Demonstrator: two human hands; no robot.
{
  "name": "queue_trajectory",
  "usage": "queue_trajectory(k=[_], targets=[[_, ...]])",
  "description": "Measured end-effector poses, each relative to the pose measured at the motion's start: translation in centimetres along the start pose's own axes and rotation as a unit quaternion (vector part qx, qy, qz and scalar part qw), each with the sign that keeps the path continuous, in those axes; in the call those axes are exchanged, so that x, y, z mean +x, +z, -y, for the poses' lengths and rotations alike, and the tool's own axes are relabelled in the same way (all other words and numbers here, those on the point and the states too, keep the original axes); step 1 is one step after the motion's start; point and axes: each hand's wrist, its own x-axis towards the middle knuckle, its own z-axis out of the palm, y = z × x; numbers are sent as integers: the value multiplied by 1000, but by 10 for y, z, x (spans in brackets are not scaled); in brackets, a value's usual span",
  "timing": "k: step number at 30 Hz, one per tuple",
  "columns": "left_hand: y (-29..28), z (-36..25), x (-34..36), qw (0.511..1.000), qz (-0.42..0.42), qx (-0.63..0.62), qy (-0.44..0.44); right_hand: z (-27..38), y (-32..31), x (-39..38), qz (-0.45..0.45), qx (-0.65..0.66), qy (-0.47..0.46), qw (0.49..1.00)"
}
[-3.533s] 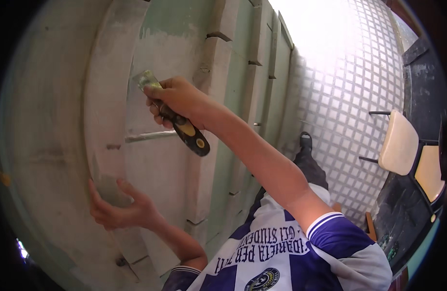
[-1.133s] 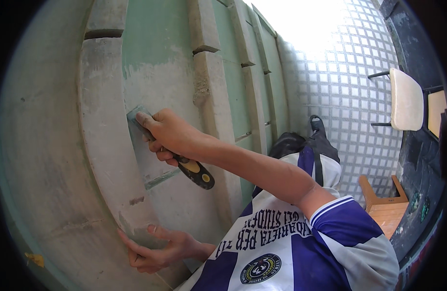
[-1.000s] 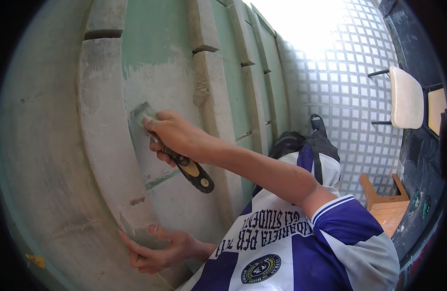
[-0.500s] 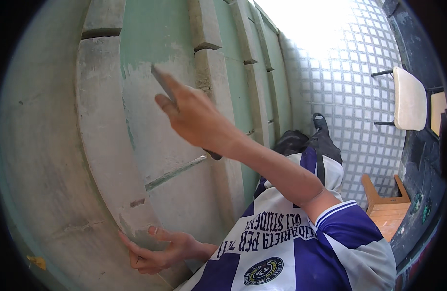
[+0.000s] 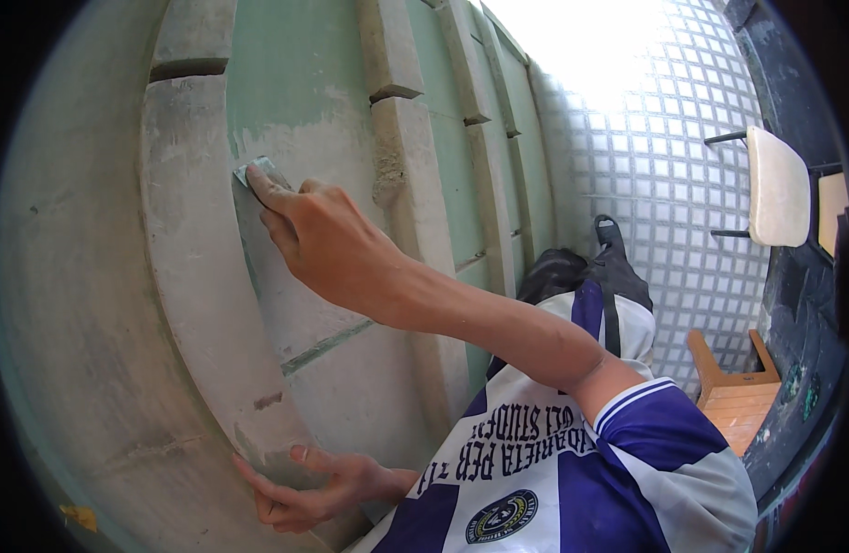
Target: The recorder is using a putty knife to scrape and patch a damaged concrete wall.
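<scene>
My right hand [image 5: 327, 235] is closed around a scraper, its handle hidden in my grip. The scraper's flat metal blade [image 5: 275, 171] lies on the recessed panel [image 5: 304, 276], at the edge beside the left beam [image 5: 189, 184]. My index finger presses on the blade. Grey, smeared coating covers this panel's lower part, while green paint shows above. Near the lower edge of the view, my left hand [image 5: 304, 488] is empty, thumb and index finger apart. Its index fingertip touches the side of the left beam, and the other fingers are partly curled.
More grey beams [image 5: 406, 175] divide the green panels to the right. A cross groove [image 5: 327, 346] runs below my right hand. Beyond my legs are a tiled floor [image 5: 627, 175], a pale-seated chair [image 5: 778, 187] and a wooden stool [image 5: 737, 396]. Bright light floods the top.
My right hand has moved left and slightly down with the scraper, turning the blade from edge-on to flat against the panel's left edge. My left hand has barely shifted.
</scene>
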Motion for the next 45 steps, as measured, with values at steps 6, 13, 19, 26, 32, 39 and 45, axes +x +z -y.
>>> queue_trajectory(k=[6,13,19,26,32,39,45], targets=[[-3,-3,1,1000,20,4,3,15,-22,30,27,10,31,999],[0,1,0,1000,15,12,14,17,-18,17,70,25,82,994],[1,2,1,1000,11,2,16,9,-15,22,69,-12,55,996],[4,-2,1,1000,9,-3,15,-4,-11,38,49,-16,46,998],[3,-3,0,1000,10,-7,9,3,-13,22,52,-13,48,997],[2,-7,1,1000,16,-21,13,3,-18,33,50,-37,49,997],[3,-9,2,999,14,-32,5,-8,-14,43,33,-39,17,999]])
